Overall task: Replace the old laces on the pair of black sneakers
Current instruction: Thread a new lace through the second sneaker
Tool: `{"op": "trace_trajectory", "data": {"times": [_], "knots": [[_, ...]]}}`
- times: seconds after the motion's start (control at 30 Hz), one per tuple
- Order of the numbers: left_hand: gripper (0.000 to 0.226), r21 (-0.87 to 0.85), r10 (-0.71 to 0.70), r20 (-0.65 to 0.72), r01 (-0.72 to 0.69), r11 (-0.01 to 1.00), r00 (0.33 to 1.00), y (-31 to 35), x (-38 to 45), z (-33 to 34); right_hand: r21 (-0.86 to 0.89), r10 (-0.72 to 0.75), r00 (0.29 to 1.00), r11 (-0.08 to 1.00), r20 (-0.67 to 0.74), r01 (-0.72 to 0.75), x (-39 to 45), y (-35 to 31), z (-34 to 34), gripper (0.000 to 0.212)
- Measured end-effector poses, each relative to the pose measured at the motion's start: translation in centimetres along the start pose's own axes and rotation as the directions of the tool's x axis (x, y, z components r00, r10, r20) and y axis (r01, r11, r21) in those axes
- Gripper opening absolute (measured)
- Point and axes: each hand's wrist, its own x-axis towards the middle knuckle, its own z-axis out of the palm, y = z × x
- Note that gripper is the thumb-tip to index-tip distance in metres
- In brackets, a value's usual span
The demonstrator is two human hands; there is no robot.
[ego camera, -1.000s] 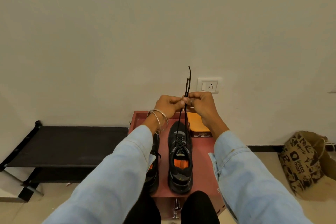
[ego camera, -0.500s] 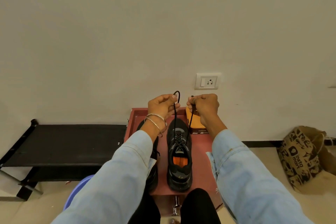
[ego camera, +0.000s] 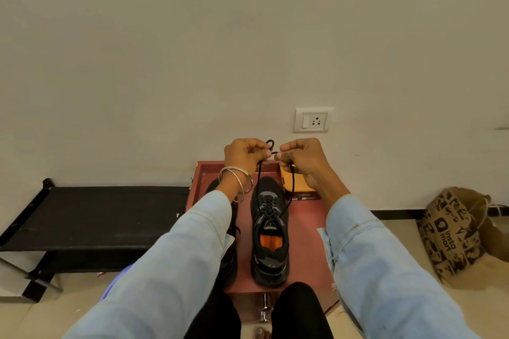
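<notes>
A black sneaker [ego camera: 270, 231] with an orange insole stands on the red table [ego camera: 305, 231], toe pointing at the wall. Its black lace [ego camera: 259, 187] rises in two strands from the eyelets to my hands. My left hand [ego camera: 243, 155] pinches one strand, and a small loop of lace shows above its fingers. My right hand [ego camera: 301, 158] pinches the other strand close beside it. The second black sneaker [ego camera: 230, 253] lies under my left sleeve, mostly hidden.
An orange box [ego camera: 296, 187] sits on the table behind my right hand. A black bench [ego camera: 91, 215] stands to the left and a printed paper bag [ego camera: 451, 234] on the floor at right. The wall with a socket [ego camera: 312, 120] is just behind the table.
My hands parted with a lace strand each, then came back together and lower. The lace ends that stood up above my fingers are now a small loop at my left hand.
</notes>
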Motion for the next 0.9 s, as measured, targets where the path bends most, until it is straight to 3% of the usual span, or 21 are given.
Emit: {"op": "trace_trajectory", "data": {"times": [0.1,0.17,0.23,0.47,0.57,0.67,0.77,0.9], "knots": [[0.011,0.137,0.033,-0.108,-0.018,0.99,0.994,-0.6,0.4,0.1,-0.088,-0.022,0.999,0.996,-0.044,0.018,-0.2,0.3,0.1,0.012],[0.009,0.217,0.017,-0.251,0.039,0.975,0.968,-0.7,0.4,0.2,-0.194,-0.075,0.99,0.98,-0.121,0.05,-0.2,0.7,0.5,0.017],[0.007,0.214,-0.017,-0.294,0.084,0.973,0.956,-0.6,0.4,0.4,-0.217,-0.102,0.976,0.974,-0.192,0.059,-0.1,1.1,0.8,0.018],[0.012,-0.136,-0.01,0.076,0.02,0.99,0.997,-0.1,0.3,0.7,-0.033,-0.109,0.994,0.993,0.023,0.11,-0.2,0.3,0.4,0.01],[0.011,-0.07,0.03,0.149,-0.02,0.997,0.988,-0.2,0.9,0.2,-0.02,-0.101,0.993,0.995,0.063,0.103,0.1,0.2,-0.3,0.013],[0.013,0.058,0.061,0.133,-0.069,0.996,0.989,-0.3,1.1,0.0,0.022,-0.124,0.989,0.992,0.087,0.122,0.2,0.5,-0.7,0.036],[0.014,0.126,0.048,0.056,-0.055,0.99,0.997,-0.2,1.3,0.0,-0.221,-0.276,0.959,0.933,0.067,0.284,0.3,1.0,-0.3,0.051],[0.016,0.197,0.093,0.087,-0.109,0.974,0.992,0.1,1.1,-0.1,-0.529,-0.444,0.883,0.717,0.155,0.453,-0.1,0.8,0.3,0.024]]}}
